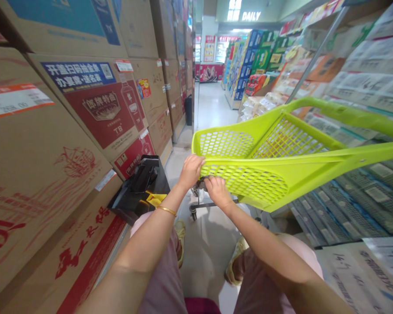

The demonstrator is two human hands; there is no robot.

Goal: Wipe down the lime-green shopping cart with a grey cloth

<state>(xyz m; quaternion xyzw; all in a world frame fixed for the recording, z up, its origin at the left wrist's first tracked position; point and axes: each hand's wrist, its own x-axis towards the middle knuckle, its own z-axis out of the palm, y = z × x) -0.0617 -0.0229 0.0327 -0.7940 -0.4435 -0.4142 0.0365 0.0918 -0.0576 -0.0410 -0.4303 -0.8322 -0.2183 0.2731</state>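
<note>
A lime-green plastic shopping cart (249, 172) stands sideways in front of me, its mesh basket narrowing toward the left. My left hand (191, 170) is closed over the basket's near left corner, fingers bent onto the rim. Just below and to the right, my right hand (218, 191) is closed against the basket's lower corner. At its fingertips shows a small dark grey thing (203, 182), too unclear to name. Beneath the basket, a castor wheel (193, 212) of the cart rests on the floor.
Stacked cardboard cartons (94, 104) wall the aisle on the left. A black gift bag (140, 185) with a yellow piece stands against them. Shelves of packaged goods (363, 87) line the right, with grey crates (340, 205) low down. The tiled floor (212, 102) runs on toward far displays.
</note>
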